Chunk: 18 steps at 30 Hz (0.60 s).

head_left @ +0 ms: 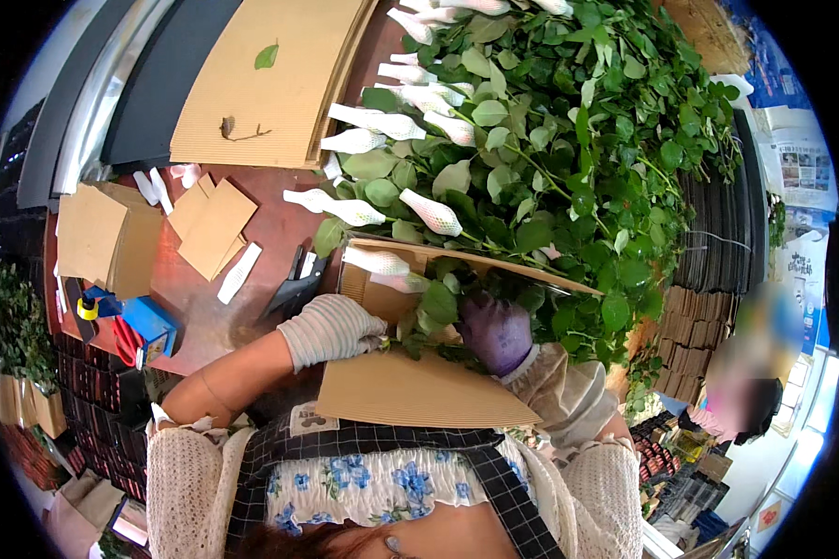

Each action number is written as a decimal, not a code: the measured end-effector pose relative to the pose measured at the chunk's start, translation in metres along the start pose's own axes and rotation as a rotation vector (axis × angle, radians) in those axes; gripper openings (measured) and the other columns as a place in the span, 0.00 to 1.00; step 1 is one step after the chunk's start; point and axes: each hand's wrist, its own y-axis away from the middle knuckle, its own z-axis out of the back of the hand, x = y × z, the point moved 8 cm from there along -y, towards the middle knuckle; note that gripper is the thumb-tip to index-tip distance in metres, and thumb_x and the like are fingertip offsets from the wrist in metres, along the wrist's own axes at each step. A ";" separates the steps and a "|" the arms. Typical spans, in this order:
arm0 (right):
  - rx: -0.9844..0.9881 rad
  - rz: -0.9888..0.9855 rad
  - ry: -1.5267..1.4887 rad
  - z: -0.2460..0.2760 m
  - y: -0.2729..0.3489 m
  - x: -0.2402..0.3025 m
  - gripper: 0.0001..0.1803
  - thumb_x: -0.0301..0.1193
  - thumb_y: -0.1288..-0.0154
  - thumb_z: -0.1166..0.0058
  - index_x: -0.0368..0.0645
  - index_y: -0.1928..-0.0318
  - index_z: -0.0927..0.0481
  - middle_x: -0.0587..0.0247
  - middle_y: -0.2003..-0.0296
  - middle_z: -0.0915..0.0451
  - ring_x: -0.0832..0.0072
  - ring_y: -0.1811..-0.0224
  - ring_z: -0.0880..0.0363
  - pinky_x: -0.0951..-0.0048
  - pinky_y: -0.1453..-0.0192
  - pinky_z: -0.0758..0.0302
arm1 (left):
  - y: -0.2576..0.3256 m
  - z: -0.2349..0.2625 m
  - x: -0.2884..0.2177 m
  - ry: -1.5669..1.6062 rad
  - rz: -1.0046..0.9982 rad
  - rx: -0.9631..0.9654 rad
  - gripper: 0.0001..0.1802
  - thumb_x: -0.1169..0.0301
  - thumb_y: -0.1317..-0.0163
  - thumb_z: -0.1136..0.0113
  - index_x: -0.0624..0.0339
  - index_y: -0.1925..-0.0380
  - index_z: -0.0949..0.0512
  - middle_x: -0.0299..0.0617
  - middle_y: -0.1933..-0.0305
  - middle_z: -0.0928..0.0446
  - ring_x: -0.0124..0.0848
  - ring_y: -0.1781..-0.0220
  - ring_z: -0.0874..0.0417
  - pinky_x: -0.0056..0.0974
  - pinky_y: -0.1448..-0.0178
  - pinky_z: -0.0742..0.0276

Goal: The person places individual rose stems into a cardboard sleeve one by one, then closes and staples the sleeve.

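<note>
My left hand (334, 330), in a white striped glove, has its fingers pinched together at the left end of a folded cardboard sheet (419, 387). Something small and greenish shows at the fingertips, too small to name. Among leafy rose stems (438, 303) inside the fold is my right hand (496, 335), in a purple glove; its fingers curl down into the leaves, and their tips are hidden. Two rose heads in white foam net sleeves (376, 261) lie at the fold's upper left. Beyond the sheet spreads a large pile of leafy rose stems (569, 140) with netted heads pointing left.
Corrugated cardboard sheets (266, 84) are stacked at the far left. Nearer lie small cardboard pieces (216, 224), a loose foam sleeve (240, 273), a black tool (296, 284), red scissors (124, 341) and a blue box (149, 326). Bundled cardboard (690, 326) stands right; another person (746, 373) is beyond.
</note>
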 end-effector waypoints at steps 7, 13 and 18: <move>-0.118 -0.111 0.020 -0.018 -0.005 -0.023 0.20 0.30 0.46 0.49 0.43 0.50 0.22 0.52 0.57 0.22 0.55 0.57 0.25 0.57 0.56 0.25 | -0.004 -0.003 0.003 -0.006 0.004 0.001 0.16 0.53 0.41 0.45 0.51 0.61 0.20 0.50 0.75 0.22 0.51 0.71 0.20 0.53 0.64 0.26; -0.130 -0.206 -0.106 0.030 0.020 -0.038 0.23 0.34 0.47 0.42 0.39 0.49 0.25 0.50 0.59 0.21 0.53 0.59 0.24 0.55 0.56 0.24 | -0.002 0.000 0.003 -0.018 -0.011 -0.026 0.19 0.53 0.41 0.44 0.47 0.54 0.20 0.51 0.71 0.20 0.50 0.68 0.19 0.52 0.62 0.24; -0.102 -0.346 0.020 0.044 0.029 -0.038 0.19 0.31 0.52 0.40 0.44 0.56 0.21 0.53 0.55 0.24 0.53 0.50 0.27 0.52 0.51 0.26 | -0.002 -0.004 0.004 -0.057 -0.025 -0.008 0.20 0.53 0.41 0.44 0.48 0.52 0.20 0.50 0.68 0.19 0.50 0.66 0.18 0.51 0.60 0.23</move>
